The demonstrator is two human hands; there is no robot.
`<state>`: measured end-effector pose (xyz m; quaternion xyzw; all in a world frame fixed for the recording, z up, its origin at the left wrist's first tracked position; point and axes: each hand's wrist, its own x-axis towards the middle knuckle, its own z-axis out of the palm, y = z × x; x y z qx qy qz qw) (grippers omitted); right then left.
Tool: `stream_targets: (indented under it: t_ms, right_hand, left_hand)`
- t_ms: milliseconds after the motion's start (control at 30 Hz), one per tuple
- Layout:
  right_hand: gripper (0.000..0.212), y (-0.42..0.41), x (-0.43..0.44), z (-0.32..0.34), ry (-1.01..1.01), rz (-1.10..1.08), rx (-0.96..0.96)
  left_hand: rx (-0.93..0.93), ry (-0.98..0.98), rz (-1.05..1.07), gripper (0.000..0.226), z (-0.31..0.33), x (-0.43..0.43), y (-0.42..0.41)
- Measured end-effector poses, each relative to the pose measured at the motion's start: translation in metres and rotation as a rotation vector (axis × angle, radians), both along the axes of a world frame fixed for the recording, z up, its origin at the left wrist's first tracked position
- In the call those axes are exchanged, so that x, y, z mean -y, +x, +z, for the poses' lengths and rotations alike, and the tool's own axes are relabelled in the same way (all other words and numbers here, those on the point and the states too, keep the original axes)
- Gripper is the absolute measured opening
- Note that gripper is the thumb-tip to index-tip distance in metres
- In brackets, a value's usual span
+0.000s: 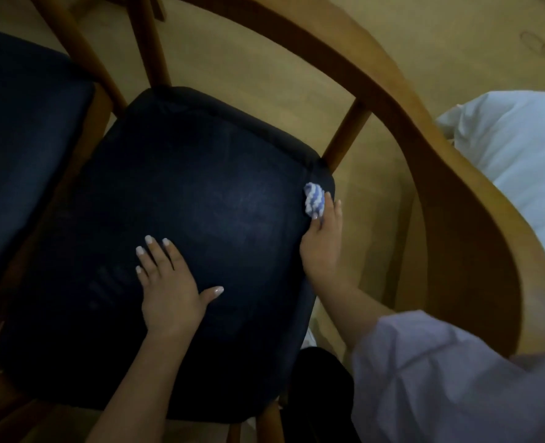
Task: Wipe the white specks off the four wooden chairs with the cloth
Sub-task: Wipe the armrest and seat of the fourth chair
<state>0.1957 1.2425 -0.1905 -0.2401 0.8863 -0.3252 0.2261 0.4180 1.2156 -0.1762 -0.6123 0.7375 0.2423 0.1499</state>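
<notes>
A wooden chair with a curved backrest (402,100) and a dark navy padded seat (201,199) fills the view from above. My left hand (169,282) rests flat on the seat's front middle, fingers spread. At the seat's right edge my right hand (324,241) holds a bunched blue-and-white striped cloth (314,197) in its fingertips, against the seat's back right corner beside a wooden spindle (346,135). No white specks are discernible in the dim light.
A second chair's dark seat (18,148) stands close on the left, with wooden legs (143,39) behind. White bedding (520,161) lies beyond the backrest on the right. The floor (249,59) is light wood.
</notes>
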Motion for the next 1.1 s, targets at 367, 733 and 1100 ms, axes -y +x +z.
stream_targets:
  t_ms: [367, 733, 1100]
  right_hand:
    - [0.049, 0.017, -0.013, -0.001, -0.015, 0.033, -0.031]
    - [0.051, 0.075, -0.053, 0.013, 0.104, 0.044, -0.008]
    - [0.046, 0.066, -0.038, 0.004, 0.039, -0.077, -0.013]
  left_hand:
    - [-0.019, -0.005, 0.01, 0.121, -0.001, 0.002, 0.001]
    - [-0.011, 0.01, 0.012, 0.122, 0.003, 0.002, -0.001]
    - [0.0, 0.007, 0.001, 0.121, 0.001, 0.002, 0.001]
